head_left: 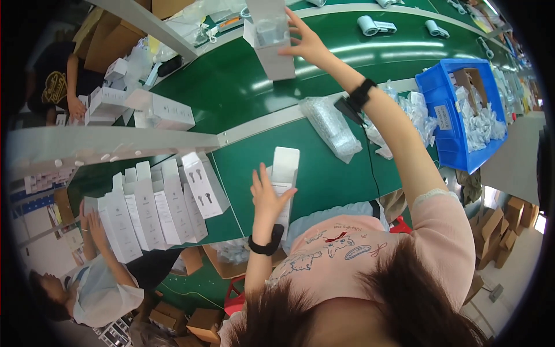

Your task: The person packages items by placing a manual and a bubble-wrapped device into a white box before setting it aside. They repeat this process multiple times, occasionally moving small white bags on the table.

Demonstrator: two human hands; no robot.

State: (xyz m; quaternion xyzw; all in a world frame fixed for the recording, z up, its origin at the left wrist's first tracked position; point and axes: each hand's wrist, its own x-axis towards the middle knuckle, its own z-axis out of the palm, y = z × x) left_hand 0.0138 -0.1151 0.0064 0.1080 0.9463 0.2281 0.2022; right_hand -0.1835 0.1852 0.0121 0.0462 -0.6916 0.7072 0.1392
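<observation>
My right hand (309,45) reaches to the far side with fingers spread, its fingertips at the right side of a tall white box (277,62) on the green conveyor belt. This box has its top flaps up, and clear plastic shows inside. Close to my body, my left hand (267,195) has its fingers stretched apart beside another white box (285,163) with a raised flap. The thumb lies across that box, which the hand partly hides. A bubble-wrapped package (332,128) lies on the green table to the right.
A row of open white boxes (151,211) stands at the left, with a co-worker's hands (95,225) at its end. Light-blue handheld devices (376,26) lie on the belt. A blue bin (440,130) of bagged items is at right. A metal post (115,144) crosses the left.
</observation>
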